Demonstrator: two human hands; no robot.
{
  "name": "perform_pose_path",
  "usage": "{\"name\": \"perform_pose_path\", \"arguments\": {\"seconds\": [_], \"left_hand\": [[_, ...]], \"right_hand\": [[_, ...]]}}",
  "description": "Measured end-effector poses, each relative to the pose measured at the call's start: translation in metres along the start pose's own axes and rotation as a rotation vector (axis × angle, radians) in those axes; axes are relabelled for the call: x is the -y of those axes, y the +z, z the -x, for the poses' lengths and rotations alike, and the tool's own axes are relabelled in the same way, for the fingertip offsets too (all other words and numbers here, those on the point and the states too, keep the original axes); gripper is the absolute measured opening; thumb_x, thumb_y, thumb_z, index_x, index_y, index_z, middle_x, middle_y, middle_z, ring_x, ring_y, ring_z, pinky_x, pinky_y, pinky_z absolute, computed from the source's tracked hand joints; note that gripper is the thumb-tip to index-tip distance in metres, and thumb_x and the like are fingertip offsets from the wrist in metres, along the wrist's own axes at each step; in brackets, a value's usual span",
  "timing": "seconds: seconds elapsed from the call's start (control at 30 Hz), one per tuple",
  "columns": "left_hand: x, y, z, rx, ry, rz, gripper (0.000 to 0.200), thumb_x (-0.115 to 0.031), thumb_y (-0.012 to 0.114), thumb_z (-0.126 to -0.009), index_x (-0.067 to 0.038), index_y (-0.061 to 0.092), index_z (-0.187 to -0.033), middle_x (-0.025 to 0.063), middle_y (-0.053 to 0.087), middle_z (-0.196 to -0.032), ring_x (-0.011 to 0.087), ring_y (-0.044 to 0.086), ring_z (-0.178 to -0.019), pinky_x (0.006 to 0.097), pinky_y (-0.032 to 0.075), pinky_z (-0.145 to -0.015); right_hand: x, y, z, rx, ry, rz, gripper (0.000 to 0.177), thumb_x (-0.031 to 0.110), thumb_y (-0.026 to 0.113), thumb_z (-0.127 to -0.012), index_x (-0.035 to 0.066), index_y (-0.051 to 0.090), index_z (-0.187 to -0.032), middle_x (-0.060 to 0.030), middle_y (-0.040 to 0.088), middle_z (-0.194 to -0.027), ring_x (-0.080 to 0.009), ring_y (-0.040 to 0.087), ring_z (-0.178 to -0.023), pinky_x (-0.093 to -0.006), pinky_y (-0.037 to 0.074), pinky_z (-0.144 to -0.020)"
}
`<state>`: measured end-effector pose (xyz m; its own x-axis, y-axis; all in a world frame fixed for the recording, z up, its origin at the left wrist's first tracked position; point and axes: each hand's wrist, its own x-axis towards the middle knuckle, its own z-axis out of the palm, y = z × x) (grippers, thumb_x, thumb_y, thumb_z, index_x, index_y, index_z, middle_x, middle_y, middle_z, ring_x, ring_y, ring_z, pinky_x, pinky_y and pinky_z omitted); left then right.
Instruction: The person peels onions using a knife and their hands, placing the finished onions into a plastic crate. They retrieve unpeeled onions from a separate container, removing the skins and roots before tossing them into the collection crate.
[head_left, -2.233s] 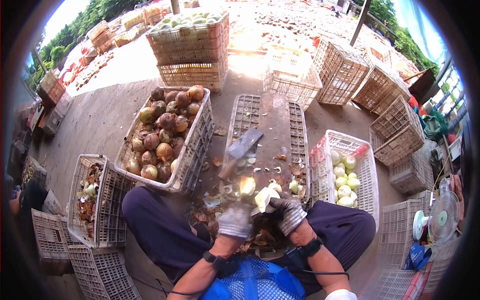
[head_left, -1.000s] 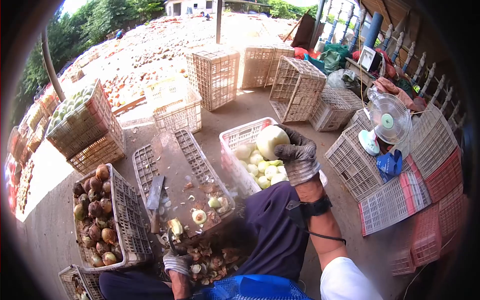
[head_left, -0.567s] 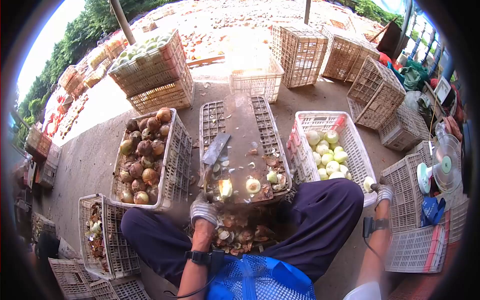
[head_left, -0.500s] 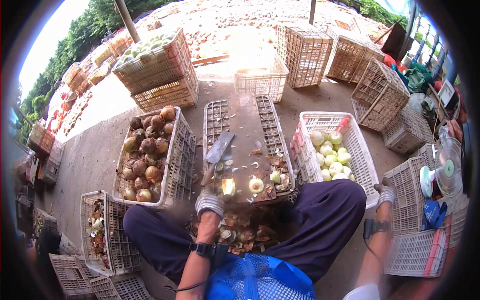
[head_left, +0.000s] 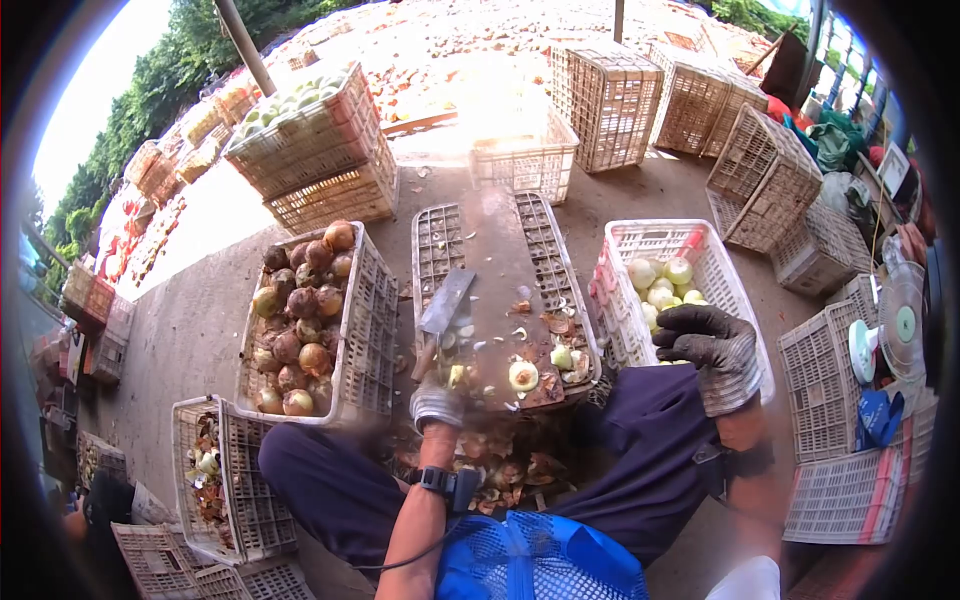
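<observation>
My left hand [head_left: 437,402], in a grey-cuffed glove, is at the near edge of the board [head_left: 492,290]; its fingers are blurred. A wide-bladed knife [head_left: 447,300] lies on the board, its handle close to that hand. Partly covered beside the fingers is a cut onion piece [head_left: 457,375]. Further right on the board sits a trimmed onion [head_left: 523,376] among peel scraps. My right hand [head_left: 708,355], in a dark-palmed glove, hovers over the near part of a white crate [head_left: 735,300] of peeled onions [head_left: 660,290]. Its fingers are curved and apart, nothing visible in them.
A crate [head_left: 375,300] of unpeeled onions [head_left: 305,320] stands left of the board. Below it, another crate [head_left: 260,470] contains peelings. Stacked crates [head_left: 320,150] stand behind, more line the right side, and a fan [head_left: 905,325] is at far right. Peel [head_left: 510,470] lies between my legs.
My right hand has come up and inward from beside the crate to over it. My left hand has shifted slightly right, over the cut onion piece. The knife stays on the board.
</observation>
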<state>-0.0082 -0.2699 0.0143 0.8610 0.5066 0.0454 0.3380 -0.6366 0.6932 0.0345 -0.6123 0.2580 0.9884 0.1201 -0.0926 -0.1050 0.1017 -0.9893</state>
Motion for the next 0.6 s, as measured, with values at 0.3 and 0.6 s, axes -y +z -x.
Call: {"name": "perform_pose_path", "arguments": {"seconds": [0.3,0.6], "left_hand": [[0.042,0.016,0.017,0.155,-0.261,1.176,0.015,-0.012,0.055,-0.086,-0.007,0.057,-0.099,0.0052,0.059,-0.064,0.0120,0.050,-0.044,0.0238,0.037,-0.037],[0.002,-0.003,0.025,0.142,0.009,0.986,0.015,-0.007,0.058,-0.085,0.002,0.060,-0.098,0.0082,0.064,-0.078,0.0142,0.060,-0.063,0.0238,0.050,-0.056]], "right_hand": [[-0.201,0.158,-0.029,0.523,0.354,0.756,0.053,0.021,0.074,-0.071,-0.002,0.056,-0.116,-0.0154,0.064,-0.106,-0.0252,0.061,-0.095,-0.0346,0.051,-0.082],[-0.234,0.167,-0.031,0.340,0.165,0.959,0.052,0.038,0.072,-0.070,0.007,0.061,-0.110,-0.0181,0.065,-0.101,-0.0325,0.063,-0.091,-0.0389,0.050,-0.079]]}}
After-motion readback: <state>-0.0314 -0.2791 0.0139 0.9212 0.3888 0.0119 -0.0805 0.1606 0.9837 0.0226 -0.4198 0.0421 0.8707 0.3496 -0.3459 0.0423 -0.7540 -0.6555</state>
